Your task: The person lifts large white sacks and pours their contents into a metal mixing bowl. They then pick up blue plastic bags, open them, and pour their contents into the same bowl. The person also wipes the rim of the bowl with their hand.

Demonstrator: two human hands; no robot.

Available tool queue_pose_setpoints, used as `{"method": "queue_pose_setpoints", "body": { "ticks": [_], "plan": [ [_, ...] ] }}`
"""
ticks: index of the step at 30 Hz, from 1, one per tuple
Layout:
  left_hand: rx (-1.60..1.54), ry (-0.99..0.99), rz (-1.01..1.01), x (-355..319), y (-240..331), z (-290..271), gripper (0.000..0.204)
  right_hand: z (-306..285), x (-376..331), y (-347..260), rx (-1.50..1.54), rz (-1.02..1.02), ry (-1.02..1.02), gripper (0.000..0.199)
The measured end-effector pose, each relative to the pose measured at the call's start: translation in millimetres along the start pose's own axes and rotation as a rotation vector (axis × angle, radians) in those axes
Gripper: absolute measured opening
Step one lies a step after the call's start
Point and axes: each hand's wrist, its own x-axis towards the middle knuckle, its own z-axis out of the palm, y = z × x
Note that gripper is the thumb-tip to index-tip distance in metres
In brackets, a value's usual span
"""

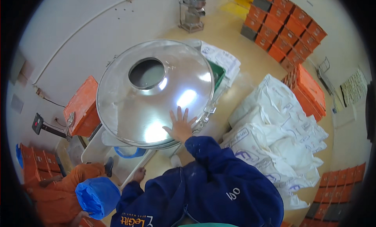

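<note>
A wide, round, shiny metal machine like a sifter, with a domed lid [172, 70], stands in front of me. Its lid has a round opening [147, 73] toward the far left. My right hand [180, 125] lies flat on the lid's near right part with fingers spread. Close to that hand, a clamp [205, 117] sits on the rim. Lower and to the left, my left hand [139, 175] hangs beside a white edge, its fingers curled, with nothing visible in them. A blue plastic bag [130, 151] shows under the machine's near rim.
White filled sacks [270, 137] are piled at right. Orange crates [286, 27] stand stacked at far right, with another orange crate [83, 107] left of the machine. A co-worker in orange [58, 199] holds a blue bag [98, 197] at lower left. A metal stand [192, 15] is at the back.
</note>
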Motion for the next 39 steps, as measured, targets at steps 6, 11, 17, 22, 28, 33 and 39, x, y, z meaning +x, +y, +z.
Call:
{"method": "queue_pose_setpoints", "body": {
  "ticks": [6, 11, 17, 22, 28, 33, 39],
  "plan": [
    [-0.066, -0.118, -0.093, 68, 93, -23, 0.040, -8, 42, 49, -0.005, 0.126, 0.051, 0.086],
    [-0.020, -0.234, -0.059, 89, 101, 11, 0.037, -20, 97, 99, 0.027, 0.152, 0.090, 0.086],
    [0.327, -0.108, 0.544, 90, 65, 45, 0.037, -33, 188, 172, 0.122, 0.137, 0.185, 0.085],
    [-0.288, -0.127, -0.436, 65, 89, 94, 0.036, -47, 256, 203, 0.108, -0.034, 0.120, 0.084],
    [0.405, 0.131, 0.020, 46, 150, 166, 0.033, -50, 311, 224, 0.151, -0.221, 0.108, 0.081],
    [-0.340, 0.158, -0.538, 27, 219, 183, 0.035, -50, 334, 239, 0.140, -0.283, 0.134, 0.079],
    [-0.436, 0.318, -0.766, -3, 215, 188, 0.045, -54, 359, 242, 0.154, -0.319, 0.082, 0.080]
  ]
}}
